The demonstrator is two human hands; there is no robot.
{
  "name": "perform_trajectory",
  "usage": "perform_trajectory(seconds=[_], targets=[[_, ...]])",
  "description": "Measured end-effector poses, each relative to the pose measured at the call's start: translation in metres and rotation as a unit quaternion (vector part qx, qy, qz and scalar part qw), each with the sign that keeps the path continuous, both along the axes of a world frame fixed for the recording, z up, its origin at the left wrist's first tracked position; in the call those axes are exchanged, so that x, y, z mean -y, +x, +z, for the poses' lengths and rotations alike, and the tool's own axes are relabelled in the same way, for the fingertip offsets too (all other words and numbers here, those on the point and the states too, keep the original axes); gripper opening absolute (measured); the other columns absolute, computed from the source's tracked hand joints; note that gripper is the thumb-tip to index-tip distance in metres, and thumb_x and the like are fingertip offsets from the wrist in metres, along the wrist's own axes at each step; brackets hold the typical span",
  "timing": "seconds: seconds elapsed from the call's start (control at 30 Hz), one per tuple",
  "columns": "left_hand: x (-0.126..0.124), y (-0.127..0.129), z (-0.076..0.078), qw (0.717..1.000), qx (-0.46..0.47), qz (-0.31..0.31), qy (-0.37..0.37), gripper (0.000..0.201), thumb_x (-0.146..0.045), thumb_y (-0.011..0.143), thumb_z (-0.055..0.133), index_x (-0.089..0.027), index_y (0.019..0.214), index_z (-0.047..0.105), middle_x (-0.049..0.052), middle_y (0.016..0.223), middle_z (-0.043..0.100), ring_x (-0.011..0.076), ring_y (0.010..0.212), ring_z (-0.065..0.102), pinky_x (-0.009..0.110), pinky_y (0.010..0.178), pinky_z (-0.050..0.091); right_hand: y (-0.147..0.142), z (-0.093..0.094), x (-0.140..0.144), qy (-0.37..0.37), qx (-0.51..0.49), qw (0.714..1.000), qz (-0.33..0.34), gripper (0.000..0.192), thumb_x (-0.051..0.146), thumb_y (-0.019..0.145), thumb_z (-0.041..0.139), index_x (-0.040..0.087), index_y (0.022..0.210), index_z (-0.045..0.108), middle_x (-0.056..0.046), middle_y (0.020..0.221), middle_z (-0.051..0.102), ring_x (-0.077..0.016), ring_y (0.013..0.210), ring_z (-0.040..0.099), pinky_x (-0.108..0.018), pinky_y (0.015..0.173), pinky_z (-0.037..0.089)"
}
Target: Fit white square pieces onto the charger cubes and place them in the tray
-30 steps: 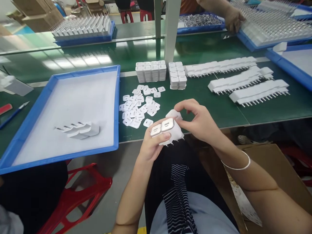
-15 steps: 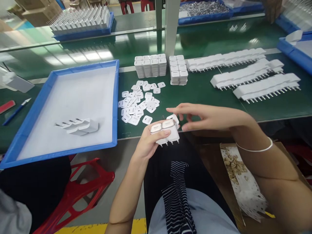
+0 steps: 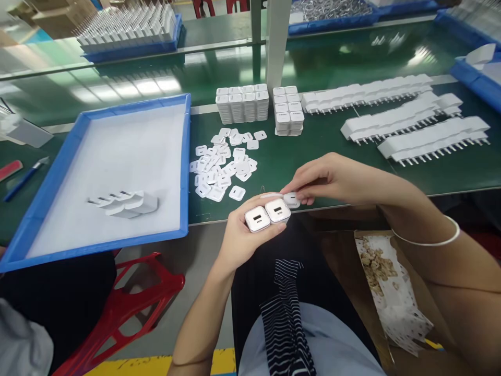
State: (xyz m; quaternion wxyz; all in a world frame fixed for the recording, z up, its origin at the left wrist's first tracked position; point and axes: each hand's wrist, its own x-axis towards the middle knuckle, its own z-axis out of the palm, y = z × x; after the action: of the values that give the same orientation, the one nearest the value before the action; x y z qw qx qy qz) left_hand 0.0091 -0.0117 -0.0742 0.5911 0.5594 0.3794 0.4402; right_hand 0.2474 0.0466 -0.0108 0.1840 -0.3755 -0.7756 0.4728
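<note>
Centre frame, we've got the left hand (image 3: 240, 225) clamped around 2 white chargers (image 3: 270, 215), the right hand (image 3: 326, 176) pinching 1 white plate (image 3: 291, 200) just beside them. To their left, loose plates (image 3: 214, 166) overlap too much for us to count. Upper centre, 1 post (image 3: 277, 47) hides some green bench (image 3: 329, 57) behind 2 stacked blocks (image 3: 242, 104); upper right, 3 charger rows (image 3: 395, 116); left, 1 blue-rimmed tray (image 3: 133, 149).

The left grip (image 3: 235, 236) hides much of the sides of two white adapters (image 3: 278, 210). The right grip (image 3: 326, 178) covers one end of a small white plate (image 3: 291, 200) (whether it pinches it, I cannot tell). Lettering on the plate stacks (image 3: 242, 104) is too small to read. The top edge crops a tray of metal pieces (image 3: 336, 24).
</note>
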Motion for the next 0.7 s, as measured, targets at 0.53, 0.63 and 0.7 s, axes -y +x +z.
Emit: perform_trajectory(seconds=[0.53, 0.63, 0.7], targets=[[0.008, 0.004, -0.005, 0.976, -0.080, 0.063, 0.192, 0.043, -0.015, 0.079, 0.081, -0.023, 0.121, 0.072, 0.010, 0.131, 0.070, 0.0269, 0.126, 0.065, 0.047, 0.112, 0.051, -0.027, -0.024, 0.043, 0.264, 0.096, 0.939, -0.200, 0.014, 0.023, 0.098, 0.056, 0.024, 0.091, 0.068, -0.006, 0.084, 0.076, -0.0219, 0.073, 0.069, -0.037, 0.066, 0.053], [0.010, 0.003, -0.004, 0.960, -0.099, 0.097, 0.244, 0.044, -0.013, 0.080, 0.080, -0.023, 0.122, 0.071, 0.010, 0.130, 0.070, 0.0268, 0.125, 0.065, 0.047, 0.111, 0.052, -0.026, -0.024, 0.053, 0.326, 0.077, 0.912, -0.238, 0.017, 0.021, 0.097, 0.057, 0.023, 0.085, 0.069, -0.008, 0.090, 0.075, -0.0229, 0.078, 0.067, -0.038, 0.068, 0.052], [0.011, 0.003, -0.004, 0.949, -0.111, 0.116, 0.272, 0.044, -0.012, 0.080, 0.079, -0.022, 0.122, 0.070, 0.010, 0.130, 0.070, 0.0269, 0.123, 0.067, 0.047, 0.110, 0.054, -0.029, -0.024, 0.062, 0.297, 0.023, 0.918, -0.264, 0.014, 0.022, 0.096, 0.061, 0.023, 0.086, 0.069, -0.007, 0.087, 0.073, -0.0208, 0.074, 0.065, -0.037, 0.066, 0.052]])
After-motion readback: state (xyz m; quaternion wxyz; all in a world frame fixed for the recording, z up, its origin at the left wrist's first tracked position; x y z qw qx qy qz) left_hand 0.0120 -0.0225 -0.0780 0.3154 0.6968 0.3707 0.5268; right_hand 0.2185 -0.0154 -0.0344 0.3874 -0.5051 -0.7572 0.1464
